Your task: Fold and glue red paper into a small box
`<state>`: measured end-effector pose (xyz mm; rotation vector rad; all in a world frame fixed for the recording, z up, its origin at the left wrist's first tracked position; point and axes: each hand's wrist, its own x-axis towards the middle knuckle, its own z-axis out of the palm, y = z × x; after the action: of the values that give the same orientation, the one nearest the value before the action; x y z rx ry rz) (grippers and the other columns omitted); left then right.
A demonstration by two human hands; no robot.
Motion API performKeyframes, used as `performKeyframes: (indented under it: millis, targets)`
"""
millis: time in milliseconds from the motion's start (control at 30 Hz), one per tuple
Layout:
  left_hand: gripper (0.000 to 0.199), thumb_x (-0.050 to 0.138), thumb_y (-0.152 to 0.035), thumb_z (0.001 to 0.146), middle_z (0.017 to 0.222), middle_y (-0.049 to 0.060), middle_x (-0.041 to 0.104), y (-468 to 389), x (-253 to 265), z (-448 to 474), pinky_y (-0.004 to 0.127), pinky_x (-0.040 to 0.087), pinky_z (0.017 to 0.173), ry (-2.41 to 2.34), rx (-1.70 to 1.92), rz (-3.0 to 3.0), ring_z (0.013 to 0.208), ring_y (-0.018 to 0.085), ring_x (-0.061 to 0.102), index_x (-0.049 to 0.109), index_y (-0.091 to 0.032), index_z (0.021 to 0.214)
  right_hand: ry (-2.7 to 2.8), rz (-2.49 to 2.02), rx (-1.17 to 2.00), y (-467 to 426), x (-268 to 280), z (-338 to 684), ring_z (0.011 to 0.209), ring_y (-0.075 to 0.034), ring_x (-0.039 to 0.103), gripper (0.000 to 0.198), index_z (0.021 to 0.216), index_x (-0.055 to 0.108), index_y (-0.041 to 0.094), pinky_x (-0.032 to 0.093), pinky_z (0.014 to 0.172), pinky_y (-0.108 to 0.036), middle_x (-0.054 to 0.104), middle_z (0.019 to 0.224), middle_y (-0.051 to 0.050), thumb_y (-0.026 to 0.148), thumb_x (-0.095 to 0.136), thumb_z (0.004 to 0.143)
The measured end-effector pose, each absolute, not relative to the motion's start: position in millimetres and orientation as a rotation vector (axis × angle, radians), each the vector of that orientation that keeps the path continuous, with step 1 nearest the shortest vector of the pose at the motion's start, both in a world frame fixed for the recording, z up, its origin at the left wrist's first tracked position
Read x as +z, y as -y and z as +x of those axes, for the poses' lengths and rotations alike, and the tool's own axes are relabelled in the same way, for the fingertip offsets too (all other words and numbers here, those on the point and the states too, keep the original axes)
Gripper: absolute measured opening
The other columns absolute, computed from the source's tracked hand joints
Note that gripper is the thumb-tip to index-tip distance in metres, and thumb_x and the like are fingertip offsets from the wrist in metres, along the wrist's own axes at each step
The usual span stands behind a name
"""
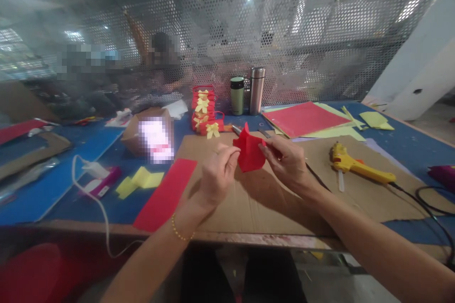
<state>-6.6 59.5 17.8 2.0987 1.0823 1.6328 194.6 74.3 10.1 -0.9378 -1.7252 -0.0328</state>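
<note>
Between my two hands, above a cardboard sheet [249, 218], is a small folded red paper piece [251, 154]. My left hand [219, 170] pinches its left edge between thumb and fingers. On the other side, my right hand [287, 161] grips the right edge the same way. A flat red paper strip [167, 194] lies left of my left hand, partly on the cardboard. Right of my right hand rests a yellow glue gun [362, 168] with its cord. Behind the held piece stand stacked small red paper baskets [204, 111] with yellow bows.
A green tumbler [237, 96] and a steel thermos [257, 91] stand at the back by a perforated metal screen [320, 38]. Red and yellow sheets [309, 118] lie back right. Leftward are yellow paper pieces [140, 181], a lit phone [156, 139], and a white cable [103, 213].
</note>
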Motion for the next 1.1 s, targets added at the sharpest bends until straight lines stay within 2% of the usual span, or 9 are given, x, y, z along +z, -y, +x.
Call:
performKeyframes:
  millis: [167,233,367,467,600,733,833,967,1100]
  targets:
    - [0.044,0.065,-0.048,0.094,0.071,0.000,0.069,-56.8,9.8,1.6,0.027,0.050,0.060,-1.031,1.235,1.827,0.058,0.014,0.062,0.064,-0.017,0.124,1.811,-0.823,-0.096,-71.0,4.1,189.0,0.058,-0.012,0.053,0.020,0.080,0.061,0.021,0.039,0.054,-0.024,0.062,0.067,0.000,0.017,0.055,0.098]
    - [0.040,0.069,-0.049,0.090,0.076,0.001,0.071,-54.3,14.0,3.0,0.026,0.050,0.059,-0.996,1.185,1.746,0.062,0.015,0.064,0.067,-0.018,0.114,1.862,-0.801,-0.105,-69.4,2.6,187.2,0.059,-0.012,0.055,0.018,0.081,0.061,0.022,0.043,0.055,-0.024,0.064,0.069,-0.001,0.015,0.055,0.097]
    - [0.022,0.070,-0.040,0.089,0.087,0.004,0.074,-49.9,28.8,0.9,0.029,0.054,0.074,-0.984,1.230,1.749,0.080,0.017,0.067,0.072,-0.018,0.095,1.969,-0.689,-0.086,-65.0,7.5,189.0,0.062,-0.013,0.060,0.008,0.096,0.066,0.021,0.048,0.058,-0.025,0.067,0.074,-0.002,0.015,0.059,0.095]
    - [0.018,0.070,-0.033,0.088,0.091,0.006,0.075,-49.8,35.2,-1.8,0.029,0.054,0.078,-0.905,1.236,1.619,0.084,0.017,0.067,0.071,-0.016,0.094,2.028,-0.682,0.008,-60.4,16.0,193.8,0.065,-0.014,0.063,0.022,0.119,0.065,0.020,0.054,0.063,-0.027,0.070,0.086,-0.004,0.023,0.063,0.097]
    - [0.021,0.075,-0.032,0.083,0.090,0.005,0.074,-50.0,34.2,-2.0,0.028,0.054,0.078,-0.778,1.169,1.390,0.082,0.016,0.066,0.070,-0.016,0.096,1.994,-0.679,0.067,-56.0,25.3,198.1,0.096,-0.019,0.068,0.034,0.134,0.061,0.025,0.058,0.085,-0.036,0.069,0.114,-0.010,0.020,0.055,0.101]
    - [0.023,0.076,-0.033,0.085,0.092,0.004,0.074,-48.0,30.0,-3.4,0.027,0.053,0.078,-0.739,1.028,1.331,0.084,0.016,0.067,0.074,-0.016,0.099,2.033,-0.592,0.159,-55.2,30.2,197.9,0.119,-0.023,0.063,0.033,0.127,0.065,0.028,0.055,0.098,-0.043,0.065,0.123,-0.011,0.014,0.048,0.102]
    - [0.023,0.075,-0.034,0.087,0.093,0.004,0.075,-48.4,26.6,-7.0,0.025,0.051,0.074,-0.767,1.014,1.372,0.083,0.015,0.066,0.075,-0.016,0.101,2.008,-0.614,0.295,-54.1,33.3,198.5,0.108,-0.022,0.066,0.021,0.113,0.065,0.024,0.059,0.088,-0.040,0.067,0.117,-0.011,0.015,0.050,0.102]
    - [0.023,0.073,-0.036,0.088,0.094,0.005,0.075,-50.0,24.3,-10.3,0.025,0.049,0.071,-0.819,0.995,1.435,0.081,0.015,0.066,0.075,-0.017,0.102,1.977,-0.659,0.494,-51.8,35.4,200.8,0.075,-0.013,0.066,0.009,0.098,0.062,0.021,0.055,0.062,-0.028,0.069,0.110,-0.010,0.018,0.054,0.100]
    - [0.021,0.072,-0.034,0.088,0.092,0.004,0.075,-50.7,23.9,-9.6,0.024,0.049,0.070,-0.833,0.980,1.430,0.079,0.015,0.066,0.075,-0.018,0.101,1.948,-0.681,0.598,-51.8,33.9,200.4,0.047,-0.007,0.054,0.009,0.095,0.061,0.021,0.043,0.046,-0.021,0.063,0.071,0.002,0.017,0.053,0.100]
